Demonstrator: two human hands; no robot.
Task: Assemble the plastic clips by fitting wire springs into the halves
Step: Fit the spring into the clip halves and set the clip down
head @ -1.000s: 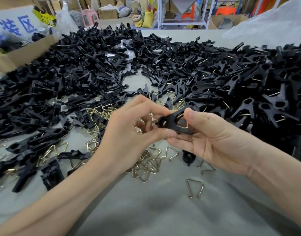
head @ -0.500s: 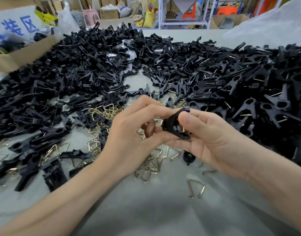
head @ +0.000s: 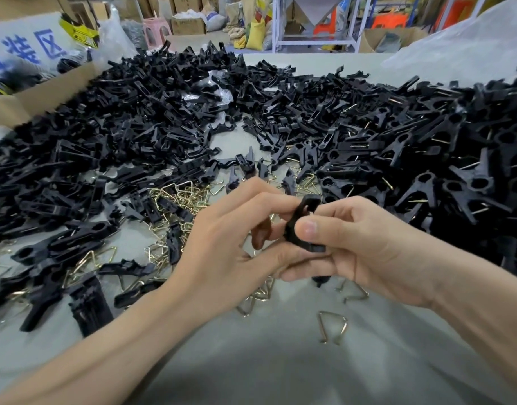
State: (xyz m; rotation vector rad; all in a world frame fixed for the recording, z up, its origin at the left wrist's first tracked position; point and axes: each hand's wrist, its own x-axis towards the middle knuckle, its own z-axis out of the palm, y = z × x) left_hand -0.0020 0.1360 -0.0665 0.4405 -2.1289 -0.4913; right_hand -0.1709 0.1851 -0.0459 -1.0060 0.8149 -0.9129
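Head view: your left hand [head: 222,244] and right hand [head: 368,249] are together, both pinching one black clip [head: 298,220] above the near middle of the table [head: 280,369]. It looks light, stiff and slick, so hold its flat sides firmly.

black plastic clip halves [head: 140,118], brass-gold wire springs [head: 181,194], pale grey table [head: 280,361]

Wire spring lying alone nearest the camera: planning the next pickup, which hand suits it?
Probably the right hand: the wire spring lies nearer it than the left hand, though both hold the clip.
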